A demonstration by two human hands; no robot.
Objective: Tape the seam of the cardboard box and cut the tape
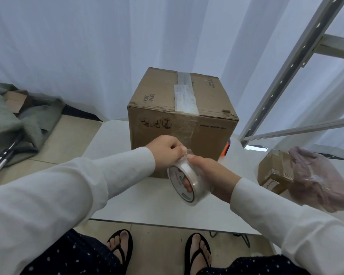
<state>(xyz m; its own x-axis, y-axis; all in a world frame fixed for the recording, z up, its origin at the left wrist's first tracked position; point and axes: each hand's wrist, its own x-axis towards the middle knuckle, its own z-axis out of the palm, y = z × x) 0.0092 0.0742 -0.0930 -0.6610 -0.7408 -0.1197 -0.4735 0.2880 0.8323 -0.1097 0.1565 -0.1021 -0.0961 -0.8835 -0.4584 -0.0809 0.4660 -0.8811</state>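
Note:
A brown cardboard box (159, 100) stands on a white table (139, 203). Clear tape (184, 94) runs along its top seam and down over the front edge. My right hand (213, 175) grips a roll of clear tape (187, 183) in front of the box, fingers through its core. My left hand (167, 149) pinches the loose end of the tape at the top of the roll. A wrinkled clear strip (184, 128) stretches from the roll up to the box's front face.
An orange object (226, 150) peeks out behind the box's right side. A smaller cardboard box (274, 171) and a pink plastic bag (322, 179) lie at the right. A metal shelf frame (282, 80) rises at the right. Green cloth (12, 124) lies on the floor at the left.

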